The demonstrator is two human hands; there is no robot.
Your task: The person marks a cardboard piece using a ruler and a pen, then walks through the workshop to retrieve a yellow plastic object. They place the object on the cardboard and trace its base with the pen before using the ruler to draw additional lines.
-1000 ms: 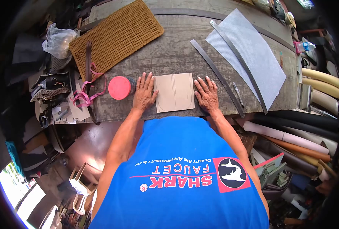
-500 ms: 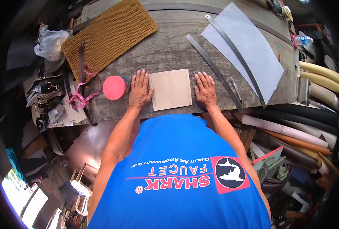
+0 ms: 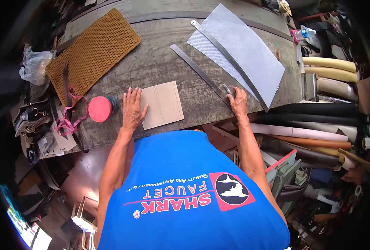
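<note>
A tan square of cardboard [image 3: 164,104] with pencil lines lies near the table's front edge. My left hand [image 3: 132,108] lies flat beside it, fingers stretched, thumb at the cardboard's left edge. My right hand [image 3: 239,104] is over a pen [image 3: 227,88], with its fingers extended and thumb apart; the pen's lower part is hidden under the hand. Just left of that hand runs a short steel ruler [image 3: 199,73]. A longer steel ruler [image 3: 231,60] rests across a pale grey sheet [image 3: 251,54], right of the hand.
Left of my left hand stands a red-lidded container [image 3: 100,109]. Pink ribbon [image 3: 68,125] and a brown woven panel [image 3: 93,52] lie further left. Rolls of material [image 3: 301,131] are stacked to the right of the wooden table [image 3: 160,66]. A plastic bag [image 3: 36,64] is at far left.
My right hand has left the cardboard's right side and moved right to the pen. The left hand stays beside the cardboard. The view has shifted and turned a little.
</note>
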